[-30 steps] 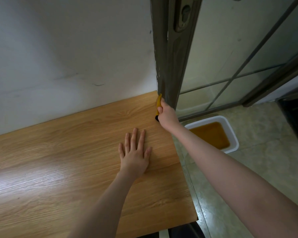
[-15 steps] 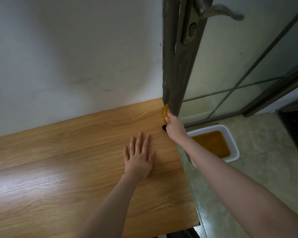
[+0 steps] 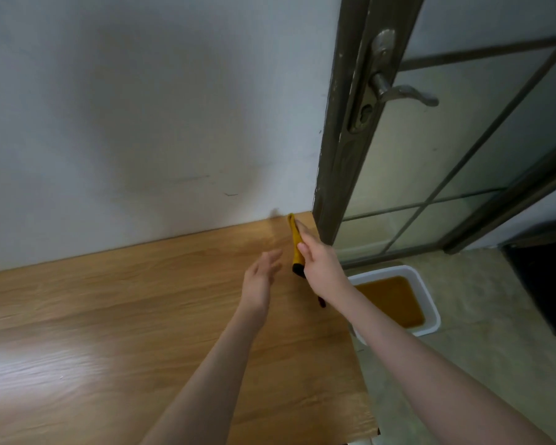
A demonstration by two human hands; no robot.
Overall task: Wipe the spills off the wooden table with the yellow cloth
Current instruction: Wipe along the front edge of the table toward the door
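A: Entry. Step in hand looks like the wiping itself, at the far right corner of the wooden counter [image 3: 116, 303]. The right hand [image 3: 321, 264] grips the yellow cloth [image 3: 295, 242], folded narrow, with thumb and fingers closed round it. The cloth stands on edge at that corner, just beside the dark door frame [image 3: 337, 162].

B: And the left hand [image 3: 260, 277]?

A: Fingers straight and spread, holding nothing. It is blurred, and I cannot tell whether it touches the wood or hovers just above it.

B: Next move?

A: My guess: flatten the cloth onto the surface and sweep it toward the near side. Any spill there should go off the right edge, toward the white tub [image 3: 430, 316] of brown liquid on the floor.

B: Any spill visible?

A: A faint darker sheen left of the cloth, possibly wet, possibly shadow. The cloth's dark lower end is partly behind the wrist, and the counter's near edge is cut off.
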